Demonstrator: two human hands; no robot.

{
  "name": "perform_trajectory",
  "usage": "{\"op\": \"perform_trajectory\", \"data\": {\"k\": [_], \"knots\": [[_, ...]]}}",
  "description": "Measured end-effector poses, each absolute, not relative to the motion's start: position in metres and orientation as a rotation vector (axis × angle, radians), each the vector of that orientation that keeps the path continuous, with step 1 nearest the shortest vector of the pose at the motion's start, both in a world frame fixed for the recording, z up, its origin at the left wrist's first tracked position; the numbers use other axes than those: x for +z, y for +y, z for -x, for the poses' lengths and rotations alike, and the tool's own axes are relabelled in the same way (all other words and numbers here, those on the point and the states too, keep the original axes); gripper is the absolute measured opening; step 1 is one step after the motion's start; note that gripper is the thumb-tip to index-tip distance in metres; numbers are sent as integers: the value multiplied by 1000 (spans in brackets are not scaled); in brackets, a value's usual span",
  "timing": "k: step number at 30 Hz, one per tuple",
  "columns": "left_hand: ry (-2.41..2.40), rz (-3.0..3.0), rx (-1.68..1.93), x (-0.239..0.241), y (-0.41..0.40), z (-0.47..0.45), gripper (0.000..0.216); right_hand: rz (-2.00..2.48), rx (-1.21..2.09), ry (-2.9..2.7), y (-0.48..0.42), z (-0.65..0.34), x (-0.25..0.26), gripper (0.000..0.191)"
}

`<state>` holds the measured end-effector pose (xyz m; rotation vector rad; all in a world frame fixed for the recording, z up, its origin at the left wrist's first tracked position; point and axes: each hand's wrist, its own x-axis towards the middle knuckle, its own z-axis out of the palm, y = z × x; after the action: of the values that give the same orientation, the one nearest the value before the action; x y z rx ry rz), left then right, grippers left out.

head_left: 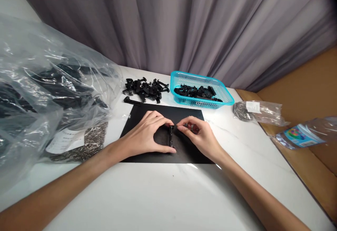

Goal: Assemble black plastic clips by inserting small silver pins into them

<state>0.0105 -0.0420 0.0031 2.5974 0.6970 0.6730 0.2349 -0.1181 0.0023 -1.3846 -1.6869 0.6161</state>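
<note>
The left hand (147,133) is bracing a slim black plastic strip (171,137) that is lying on the black mat (189,113) near the middle of the white table (158,196). Its forefinger is curling over the strip's far end and its thumb is pressing the near end, so the fingers are closed on it lengthwise. The right hand (201,136) is pinching thumb and forefinger together at the strip's far tip. Whether something tiny is sitting between them I cannot tell, though small metal bits are glinting beside its knuckles. To my eye the work is asking for a flat, unmoving strip and a light, square pinch, with the left fingertips staying off the tip being worked. A loose pile of black clips (146,88) and a turquoise basket (229,99) are sitting beyond the mat, with a clear bag (52,83) bulging at the left.
</note>
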Motion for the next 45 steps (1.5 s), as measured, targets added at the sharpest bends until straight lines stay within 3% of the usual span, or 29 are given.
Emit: {"op": "perform_trajectory", "data": {"k": [30,45], "knots": [[789,-2474,599,5,-43,-15,74,1360,495,-1584,-115,-214,-13,7],[802,-2484,585,4,-43,-16,76,1392,187,-1763,-122,-208,-16,10]]}}
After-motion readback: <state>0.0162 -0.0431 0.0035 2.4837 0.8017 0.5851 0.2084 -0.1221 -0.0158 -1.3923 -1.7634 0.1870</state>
